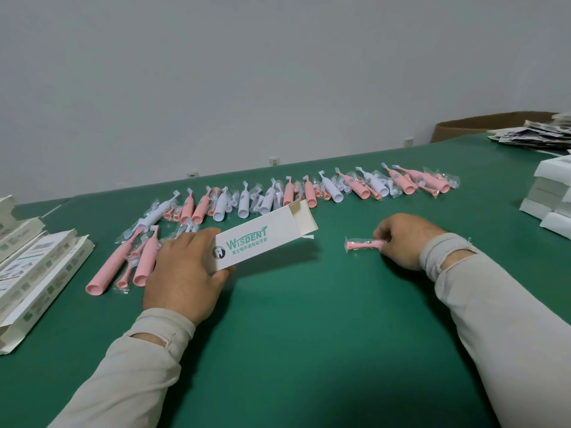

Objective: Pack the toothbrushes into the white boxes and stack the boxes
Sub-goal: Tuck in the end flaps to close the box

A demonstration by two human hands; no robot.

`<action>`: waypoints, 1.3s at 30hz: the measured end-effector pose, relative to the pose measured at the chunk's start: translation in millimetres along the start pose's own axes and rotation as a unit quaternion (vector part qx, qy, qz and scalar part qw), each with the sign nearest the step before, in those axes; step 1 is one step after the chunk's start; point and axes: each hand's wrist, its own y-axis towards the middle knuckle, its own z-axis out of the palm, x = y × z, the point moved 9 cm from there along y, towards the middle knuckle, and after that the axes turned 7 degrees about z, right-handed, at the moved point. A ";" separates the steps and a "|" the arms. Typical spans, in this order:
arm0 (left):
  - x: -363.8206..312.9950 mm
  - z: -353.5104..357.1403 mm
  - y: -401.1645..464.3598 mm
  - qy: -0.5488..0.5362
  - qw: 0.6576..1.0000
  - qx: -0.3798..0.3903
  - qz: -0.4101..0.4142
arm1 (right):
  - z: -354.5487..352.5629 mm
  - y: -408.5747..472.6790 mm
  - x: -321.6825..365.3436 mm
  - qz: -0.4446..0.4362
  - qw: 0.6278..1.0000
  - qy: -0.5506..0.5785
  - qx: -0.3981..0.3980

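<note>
Fingers of the left hand (185, 267) gripped the near end of a white toothbrush box (265, 239) printed with green lettering, thumb under its lower edge, holding it tilted just above the green worktop (309, 350). The box's far end stood open, its flaps (304, 216) spread toward the row of toothbrushes. The right hand (404, 239) rested on the worktop to the right of the box and apart from it, its fingers curled and pinching one end of a pink brush head (361, 244) sealed in a clear wrapper, which lay flat on the green surface pointing left toward the box. Beyond both hands a long row of pink and white toothbrush handles (309, 193) and wrapped brush heads ran across the worktop, from the left hand up to the far right. Just beside the left hand lay a pink handle (108, 267) with two shorter pink pieces next to it. At the left edge sat flattened white cartons (37, 273) with printed panels, overlapping one another. At the right edge white boxes (550, 196) were stacked in a pile, and behind them lay a heap of printed leaflets (537, 134) near a brown cardboard carton (469, 125). Both forearms wore pale sleeves (494, 319) with thumb openings at the wrists.
</note>
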 end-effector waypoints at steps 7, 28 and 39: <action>9.6 -1.2 2.7 0.024 0.999 0.004 -0.023 | -27.9 -22.4 31.2 -0.103 0.959 0.227 -0.132; -17.4 -2.4 -0.3 0.011 0.998 -0.017 0.052 | -28.5 -57.0 70.2 -0.218 0.859 0.413 -0.210; -16.7 0.3 0.0 -0.008 0.998 -0.015 0.058 | 12.1 -57.5 105.4 -0.238 0.806 0.530 0.115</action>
